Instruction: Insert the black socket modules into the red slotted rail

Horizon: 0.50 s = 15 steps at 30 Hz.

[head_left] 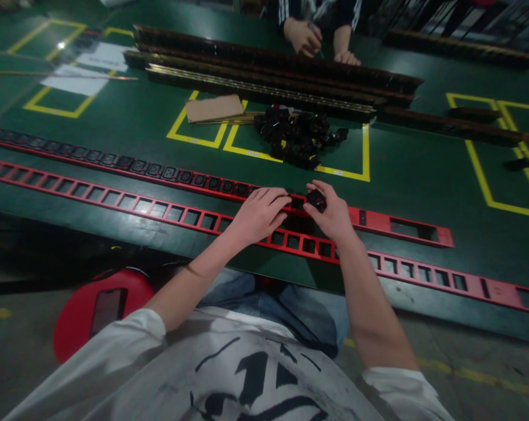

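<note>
A long red rail (381,221) lies across the table, its left stretch filled with a row of black power sockets (169,172). My left hand (260,215) rests on this rail at the end of the row, fingers stretched forward and thumb apart. Between the thumb and fingers of my right hand (335,217) is a black socket (316,200), just above the rail. Nearer to me lies a second red rail (306,244) with open square cut-outs. My forearms cross over it.
A heap of black sockets (291,134) lies beyond the rails, beside a piece of cardboard (215,108). Long dark metal profiles (256,64) lie farther back. Across the table are a co-worker's hands (303,38). A phone (109,310) rests on a red stool (74,321) at my left.
</note>
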{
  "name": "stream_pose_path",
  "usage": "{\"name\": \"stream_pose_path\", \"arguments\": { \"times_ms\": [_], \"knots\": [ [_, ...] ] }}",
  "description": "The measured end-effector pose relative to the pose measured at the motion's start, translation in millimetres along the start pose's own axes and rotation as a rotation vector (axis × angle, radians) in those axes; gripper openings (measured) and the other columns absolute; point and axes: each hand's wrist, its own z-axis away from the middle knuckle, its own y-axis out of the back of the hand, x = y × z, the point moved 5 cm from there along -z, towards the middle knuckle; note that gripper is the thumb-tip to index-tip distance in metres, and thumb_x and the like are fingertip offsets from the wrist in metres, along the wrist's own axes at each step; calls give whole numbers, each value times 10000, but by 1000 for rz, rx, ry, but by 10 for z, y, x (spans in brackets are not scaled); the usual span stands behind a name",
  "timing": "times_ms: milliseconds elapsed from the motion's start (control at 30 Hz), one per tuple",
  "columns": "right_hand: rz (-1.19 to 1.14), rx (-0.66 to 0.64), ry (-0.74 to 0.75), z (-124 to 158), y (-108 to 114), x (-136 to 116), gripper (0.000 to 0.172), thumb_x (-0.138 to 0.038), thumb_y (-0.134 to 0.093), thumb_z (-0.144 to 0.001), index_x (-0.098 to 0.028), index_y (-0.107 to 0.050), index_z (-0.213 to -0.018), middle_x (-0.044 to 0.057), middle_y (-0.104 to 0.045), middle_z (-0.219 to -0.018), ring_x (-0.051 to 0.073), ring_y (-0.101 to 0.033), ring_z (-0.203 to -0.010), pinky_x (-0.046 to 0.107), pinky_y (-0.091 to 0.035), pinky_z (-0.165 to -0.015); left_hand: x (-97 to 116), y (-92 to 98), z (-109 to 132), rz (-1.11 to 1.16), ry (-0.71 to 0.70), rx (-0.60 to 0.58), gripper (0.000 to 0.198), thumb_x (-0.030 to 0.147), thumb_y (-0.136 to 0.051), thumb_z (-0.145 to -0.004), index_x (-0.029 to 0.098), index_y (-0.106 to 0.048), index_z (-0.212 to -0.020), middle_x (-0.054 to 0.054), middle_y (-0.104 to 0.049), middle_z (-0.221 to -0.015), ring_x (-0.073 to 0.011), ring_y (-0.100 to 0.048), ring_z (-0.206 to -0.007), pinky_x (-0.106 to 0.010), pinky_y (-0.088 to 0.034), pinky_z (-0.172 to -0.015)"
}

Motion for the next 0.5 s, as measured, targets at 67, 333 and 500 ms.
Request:
{"name": "stream_pose_path", "arguments": {
  "times_ms": [67, 333, 500],
  "knots": [
    [6, 29, 9, 16, 20, -25, 559, -272, -682, -849, -260, -542, -1390, 91, -681, -1373, 310, -657, -1264, 540, -499, -1118, 171, 65, 444, 31, -12, 42, 287, 215, -512, -1001, 203, -609, -1271, -115, -664, -1286, -241, -600, -1181, -411, -480, -1019],
    [12, 106, 8, 20, 63, -66, 537, -313, -688, -858, -243, -561, -1376, 96, -703, -1336, 303, -689, -1198, 526, -535, -1065, -217, 295, 3432, -429, 775, 254, 313, 383, -614, -903, 161, -587, -1122, -141, -686, -1103, -309, -659, -1076, -503, -508, -986],
    [32, 92, 76, 25, 64, -149, 565, -374, -698, -874, -273, -543, -1407, 88, -698, -1347, 311, -669, -1200, 548, -536, -1046, -751, 657, 4654, -551, 1607, -12, 1041, 709, -644, -740, 95, -291, -1503, -336, -371, -1578, -579, -410, -1401, -776, -435, -938]
  ]
}}
